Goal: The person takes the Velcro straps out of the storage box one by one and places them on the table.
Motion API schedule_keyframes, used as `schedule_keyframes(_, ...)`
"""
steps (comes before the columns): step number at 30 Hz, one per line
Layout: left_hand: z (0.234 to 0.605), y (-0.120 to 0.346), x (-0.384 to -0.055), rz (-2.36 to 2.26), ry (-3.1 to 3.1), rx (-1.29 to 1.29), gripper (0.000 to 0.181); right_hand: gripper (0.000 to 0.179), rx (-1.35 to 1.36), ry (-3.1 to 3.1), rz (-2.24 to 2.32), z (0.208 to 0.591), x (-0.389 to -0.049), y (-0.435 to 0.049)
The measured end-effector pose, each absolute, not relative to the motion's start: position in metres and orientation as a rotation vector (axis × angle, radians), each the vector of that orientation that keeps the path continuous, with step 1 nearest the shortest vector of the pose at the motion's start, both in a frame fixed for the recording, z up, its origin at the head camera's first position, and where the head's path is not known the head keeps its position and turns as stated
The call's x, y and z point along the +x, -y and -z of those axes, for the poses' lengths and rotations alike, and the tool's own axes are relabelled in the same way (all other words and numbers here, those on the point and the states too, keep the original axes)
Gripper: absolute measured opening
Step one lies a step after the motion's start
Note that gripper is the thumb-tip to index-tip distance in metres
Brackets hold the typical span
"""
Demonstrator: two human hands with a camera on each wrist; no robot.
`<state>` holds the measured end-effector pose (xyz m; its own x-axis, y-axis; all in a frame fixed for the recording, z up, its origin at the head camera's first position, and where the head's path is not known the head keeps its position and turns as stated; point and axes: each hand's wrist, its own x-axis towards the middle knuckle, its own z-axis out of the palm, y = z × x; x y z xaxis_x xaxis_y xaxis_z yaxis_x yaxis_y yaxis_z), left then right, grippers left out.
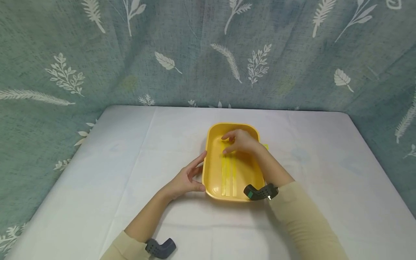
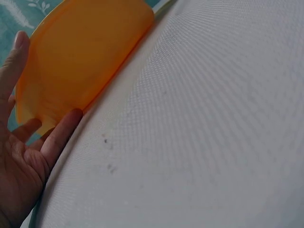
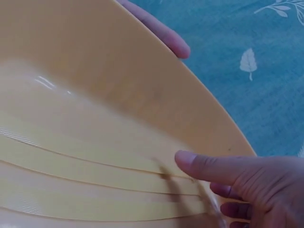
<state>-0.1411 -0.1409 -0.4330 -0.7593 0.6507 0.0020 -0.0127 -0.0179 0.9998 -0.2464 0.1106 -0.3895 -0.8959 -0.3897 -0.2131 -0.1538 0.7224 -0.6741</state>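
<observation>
A yellow oblong tray [image 1: 212,169] with rounded corners and raised walls lies on the white-covered table. Thin, flat yellow strips [image 1: 228,180] run lengthwise along its floor; the right wrist view shows small ribbed patches on the strips [image 3: 71,202]. My left hand [image 1: 186,180] is at the tray's left side, its spread fingers touching the outer wall [image 2: 85,52]. My right hand [image 1: 242,141] reaches inside the tray, over the far end of the strips. Its thumb [image 3: 209,166] stands apart from the fingers, right above the strip ends. The wrist and forearm cover part of the right wall.
A small bright yellow piece [image 1: 265,146] shows just outside the tray's right wall. The white cloth [image 1: 325,173] surrounds the tray on the table. Behind hangs a blue-green curtain [image 1: 201,54] with a white leaf print.
</observation>
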Motion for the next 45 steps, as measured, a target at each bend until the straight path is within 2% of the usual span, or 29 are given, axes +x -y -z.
schedule_keyframes(6, 0.434, 0.14, -0.141, -1.837, -1.769, 0.661, 0.112, 0.062, -0.5, -2.697, 0.704, 0.392, -0.245, -0.106)
schedule_keyframes(20, 0.435, 0.142, -0.142, -1.847, -1.736, 0.66, 0.109, 0.068, -0.585, -2.731, 0.639, 0.393, -0.24, -0.097)
schedule_keyframes(26, 0.434, 0.142, -0.142, -1.847, -1.743, 0.654, 0.109, 0.061, -0.623, -2.729, 0.64, 0.392, -0.24, -0.093)
schedule_keyframes(35, 0.436, 0.142, -0.143, -1.854, -1.726, 0.661, 0.109, 0.033, -0.699, -2.637, 0.843, 0.396, -0.243, -0.093)
schedule_keyframes(45, 0.436, 0.14, -0.144, -1.851, -1.732, 0.663, 0.108, 0.041, -0.502, -2.36, 1.291, 0.393, -0.243, -0.094)
